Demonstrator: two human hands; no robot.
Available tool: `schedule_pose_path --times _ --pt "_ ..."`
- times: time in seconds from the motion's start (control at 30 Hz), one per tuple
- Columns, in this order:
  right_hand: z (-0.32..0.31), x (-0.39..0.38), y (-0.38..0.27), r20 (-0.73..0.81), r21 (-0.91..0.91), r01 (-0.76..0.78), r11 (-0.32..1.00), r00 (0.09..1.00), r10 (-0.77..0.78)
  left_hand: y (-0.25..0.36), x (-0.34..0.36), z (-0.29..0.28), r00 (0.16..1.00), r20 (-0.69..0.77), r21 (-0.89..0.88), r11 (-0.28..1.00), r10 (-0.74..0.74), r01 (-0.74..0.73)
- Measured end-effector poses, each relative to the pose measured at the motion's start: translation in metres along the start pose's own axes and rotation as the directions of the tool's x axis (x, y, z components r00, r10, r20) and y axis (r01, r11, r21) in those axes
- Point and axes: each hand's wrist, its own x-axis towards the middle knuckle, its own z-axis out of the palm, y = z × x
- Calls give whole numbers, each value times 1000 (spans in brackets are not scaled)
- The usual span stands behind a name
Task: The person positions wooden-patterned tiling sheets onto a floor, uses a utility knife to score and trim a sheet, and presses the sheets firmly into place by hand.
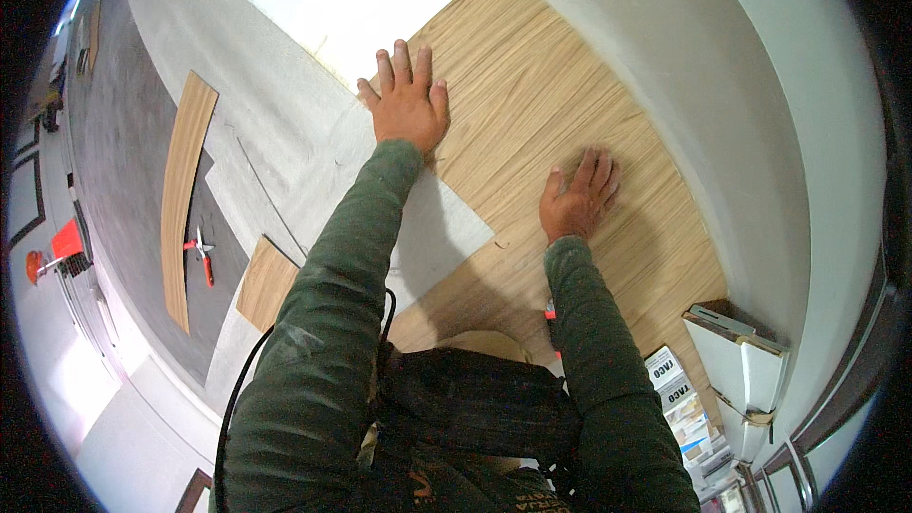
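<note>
While our left hand (408, 104) and right hand (578, 198) press flat and open, holding nothing, on the wood plank (541, 114), we think it may slip crooked if one hand pushes harder.

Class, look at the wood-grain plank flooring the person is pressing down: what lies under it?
Beside the wood-grain planks a pale grey underlay shows, running up to their edge. Whether it continues beneath cannot be seen: the planks cover it, and the left hand and right hand lie flat on top.
</note>
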Motion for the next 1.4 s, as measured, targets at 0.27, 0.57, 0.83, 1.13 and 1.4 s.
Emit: schedule_pose_path --times 0.27,0.57,0.83,1.13,1.4 --pt "1 1 -1 -43 14 54 998 998 -54 -5 1 5 999 -31 -25 1000 -8 7" --pt "-19 8 -31 20 -60 -24 998 999 25 10 -4 15 996 -62 -160 985 -69 59" --pt "-15 9 -14 11 -126 78 989 997 -78 -3 -1 11 993 -107 -150 986 58 -74" --pt "-6 6 -8 -49 -98 79 992 995 -84 -5 3 -4 990 -19 -262 955 139 -139" --pt "-5 7 -9 -76 -81 98 992 992 -104 -40 15 5 933 30 -328 885 359 -330"
